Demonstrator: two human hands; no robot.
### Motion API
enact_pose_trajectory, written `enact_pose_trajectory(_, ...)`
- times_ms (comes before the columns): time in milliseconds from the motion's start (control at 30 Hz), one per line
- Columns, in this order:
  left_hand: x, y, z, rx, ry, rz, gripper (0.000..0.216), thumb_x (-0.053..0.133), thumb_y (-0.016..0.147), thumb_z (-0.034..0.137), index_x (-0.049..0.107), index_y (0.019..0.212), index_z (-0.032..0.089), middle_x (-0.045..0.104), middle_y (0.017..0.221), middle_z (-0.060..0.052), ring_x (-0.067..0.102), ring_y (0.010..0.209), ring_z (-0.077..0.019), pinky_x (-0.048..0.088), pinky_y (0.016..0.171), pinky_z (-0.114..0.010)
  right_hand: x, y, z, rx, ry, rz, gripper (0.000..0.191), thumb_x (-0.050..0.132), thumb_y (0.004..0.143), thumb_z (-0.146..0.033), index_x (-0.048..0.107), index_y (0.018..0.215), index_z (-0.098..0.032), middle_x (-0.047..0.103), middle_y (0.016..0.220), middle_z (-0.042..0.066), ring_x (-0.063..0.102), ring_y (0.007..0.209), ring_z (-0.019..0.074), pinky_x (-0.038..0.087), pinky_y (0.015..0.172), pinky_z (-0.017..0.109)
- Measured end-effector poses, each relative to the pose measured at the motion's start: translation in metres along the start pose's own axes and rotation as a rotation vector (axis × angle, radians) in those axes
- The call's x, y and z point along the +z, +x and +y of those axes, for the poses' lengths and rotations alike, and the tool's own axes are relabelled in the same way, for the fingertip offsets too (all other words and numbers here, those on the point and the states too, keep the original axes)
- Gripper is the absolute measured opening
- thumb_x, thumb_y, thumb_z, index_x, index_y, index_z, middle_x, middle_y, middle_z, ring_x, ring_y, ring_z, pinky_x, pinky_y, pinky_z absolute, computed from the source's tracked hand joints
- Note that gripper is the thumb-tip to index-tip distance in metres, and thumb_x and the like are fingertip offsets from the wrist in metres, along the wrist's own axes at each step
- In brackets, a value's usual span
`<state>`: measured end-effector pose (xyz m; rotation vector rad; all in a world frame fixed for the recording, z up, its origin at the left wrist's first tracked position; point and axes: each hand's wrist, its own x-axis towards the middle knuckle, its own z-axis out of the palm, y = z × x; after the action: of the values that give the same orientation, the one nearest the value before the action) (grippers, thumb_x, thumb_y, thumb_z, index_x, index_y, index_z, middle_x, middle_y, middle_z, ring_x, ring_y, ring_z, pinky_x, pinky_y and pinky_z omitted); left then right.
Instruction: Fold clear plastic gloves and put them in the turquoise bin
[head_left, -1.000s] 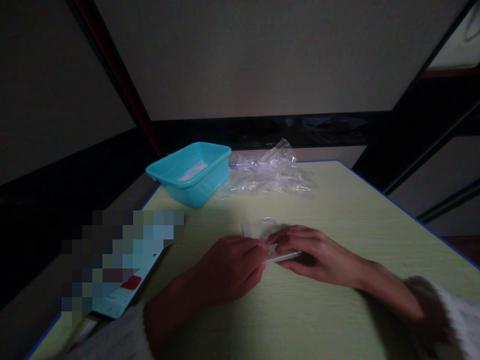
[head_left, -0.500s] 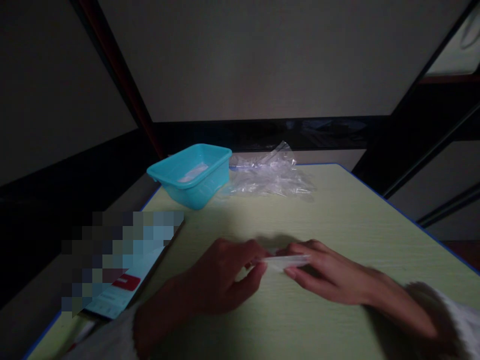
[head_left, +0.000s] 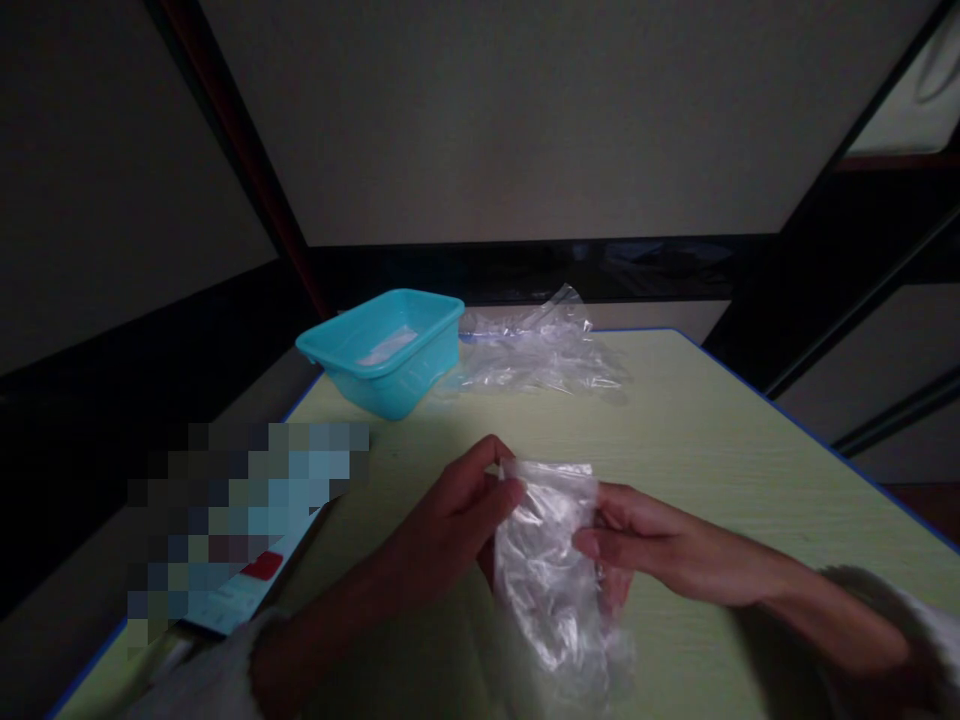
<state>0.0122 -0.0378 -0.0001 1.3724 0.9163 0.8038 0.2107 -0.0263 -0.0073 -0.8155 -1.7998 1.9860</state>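
Observation:
A clear, crinkled plastic bag (head_left: 551, 570) hangs between my hands above the near part of the table, its top edge fairly straight and its lower end blurred. My left hand (head_left: 469, 510) pinches the bag's upper left corner, thumb in front. On the right side, my right hand (head_left: 637, 540) grips it with the thumb across the front and fingers behind, partly seen through the film. Whether anything lies inside the bag I cannot tell.
On the pale table (head_left: 705, 430), a turquoise basin (head_left: 409, 385) holds a whitish flat piece (head_left: 388, 346). Beside it lies a heap of clear plastic bags (head_left: 536, 355). A tablet-like device (head_left: 255, 590) with a lit, partly pixelated screen is at the left. A wall stands behind.
Half a second ago only a thin, flat edge of the plastic showed between my hands. Now the bag hangs down with its broad face visible, and my left fingers have risen slightly.

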Motion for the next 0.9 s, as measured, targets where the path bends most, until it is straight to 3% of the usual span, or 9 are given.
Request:
enact_pose_trajectory(100, 0.002, 0.012, -0.015, -0.097, -0.008, 0.062, 0.022, 0.049, 0.073, 0.040, 0.039, 0.072, 0.020, 0.046, 0.051, 0.007, 0.047, 0.039, -0.0084, 0.039, 0.034, -0.017, -0.010, 0.005, 0.008, 0.093, 0.007, 0.002, 0.033, 0.058, 0.079, -0.044, 0.051, 0.094, -0.016, 0.057, 0.071, -0.001, 0.056, 0.058, 0.0084, 0.048, 0.053, 0.021)
enact_pose_trajectory(200, 0.000, 0.022, -0.026, -0.136, 0.031, 0.099, 0.020, 0.048, 0.069, 0.039, 0.039, 0.071, 0.020, 0.046, 0.051, 0.007, 0.049, 0.041, -0.0099, 0.042, 0.035, -0.019, -0.018, 0.011, 0.012, 0.024, -0.021, 0.050, 0.030, 0.065, 0.074, -0.039, 0.054, 0.088, -0.015, 0.056, 0.069, -0.003, 0.052, 0.055, 0.0063, 0.043, 0.049, 0.017)
enact_pose_trajectory(400, -0.006, 0.032, -0.032, -0.037, 0.092, 0.170, 0.021, 0.047, 0.068, 0.039, 0.037, 0.067, 0.020, 0.044, 0.051, 0.007, 0.050, 0.044, -0.0096, 0.038, 0.037, -0.017, -0.027, 0.025, 0.009, -0.148, 0.008, 0.445, 0.026, 0.075, 0.063, -0.025, 0.057, 0.078, -0.015, 0.059, 0.066, -0.004, 0.054, 0.060, 0.0063, 0.042, 0.057, 0.019)
enact_pose_trajectory(467, -0.007, 0.034, -0.033, -0.020, 0.104, 0.189, 0.020, 0.047, 0.068, 0.038, 0.038, 0.067, 0.020, 0.043, 0.050, 0.007, 0.048, 0.043, -0.0087, 0.037, 0.038, -0.016, -0.028, 0.030, 0.009, -0.167, 0.037, 0.517, 0.029, 0.076, 0.060, -0.023, 0.058, 0.081, -0.016, 0.060, 0.066, -0.004, 0.054, 0.060, 0.0063, 0.042, 0.059, 0.019)
enact_pose_trajectory(700, -0.007, 0.041, -0.032, -0.009, 0.083, 0.222, 0.019, 0.051, 0.065, 0.035, 0.041, 0.066, 0.019, 0.046, 0.051, 0.006, 0.044, 0.043, -0.0079, 0.034, 0.039, -0.016, -0.029, 0.044, 0.012, -0.211, 0.115, 0.627, 0.036, 0.081, 0.046, -0.021, 0.059, 0.075, -0.016, 0.062, 0.058, -0.006, 0.054, 0.051, 0.0062, 0.043, 0.054, 0.020)
enact_pose_trajectory(900, -0.008, 0.044, -0.033, 0.016, 0.104, 0.274, 0.021, 0.052, 0.067, 0.037, 0.044, 0.064, 0.018, 0.044, 0.049, 0.006, 0.044, 0.043, -0.0078, 0.033, 0.040, -0.016, -0.028, 0.044, 0.011, -0.214, 0.086, 0.647, 0.037, 0.081, 0.049, -0.028, 0.058, 0.076, -0.017, 0.061, 0.052, -0.007, 0.052, 0.045, 0.0066, 0.040, 0.048, 0.022)
